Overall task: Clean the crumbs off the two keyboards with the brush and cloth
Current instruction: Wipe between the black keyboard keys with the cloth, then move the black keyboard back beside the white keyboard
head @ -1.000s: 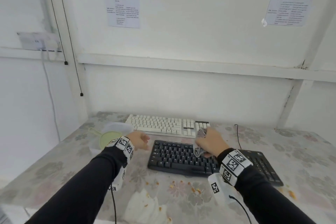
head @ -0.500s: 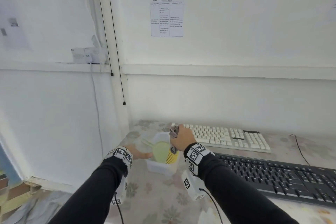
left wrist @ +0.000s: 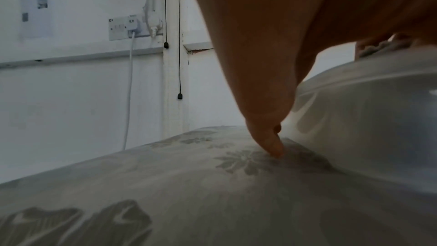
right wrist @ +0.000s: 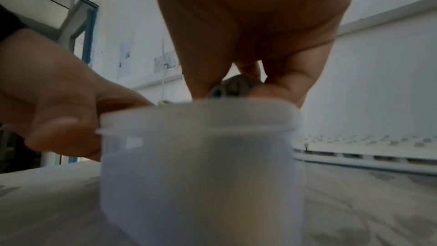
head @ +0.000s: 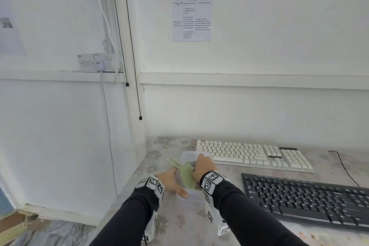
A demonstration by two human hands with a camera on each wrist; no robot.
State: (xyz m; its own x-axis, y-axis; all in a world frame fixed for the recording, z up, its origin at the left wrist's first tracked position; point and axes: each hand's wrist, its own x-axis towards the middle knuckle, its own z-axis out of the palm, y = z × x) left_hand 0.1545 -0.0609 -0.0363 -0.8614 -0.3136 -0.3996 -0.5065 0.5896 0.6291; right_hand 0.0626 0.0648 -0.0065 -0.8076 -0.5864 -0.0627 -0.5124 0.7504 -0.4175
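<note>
A translucent plastic container (head: 196, 197) stands at the table's left end, and a green brush (head: 186, 173) leans inside it. My right hand (head: 201, 164) reaches down into the container and pinches a crumpled grey cloth (right wrist: 238, 85) just above the rim (right wrist: 201, 104). My left hand (head: 171, 179) lies against the container's left wall. Its fingers (left wrist: 267, 134) point straight down to the tablecloth and its thumb runs along the front corner. The white keyboard (head: 253, 156) lies right of the container by the wall. The black keyboard (head: 307, 199) lies nearer me.
The table's left edge (head: 129, 181) is close beside the container. A wall socket (head: 99, 63) with plugs and hanging cables sits on the left wall. A thin black cable (head: 343, 166) runs behind the black keyboard. Crumbs (head: 311, 235) lie in front of it.
My right hand carried the cloth from the black keyboard leftward and lowered it into the container. My left hand moved up against the container's side. The view swung left.
</note>
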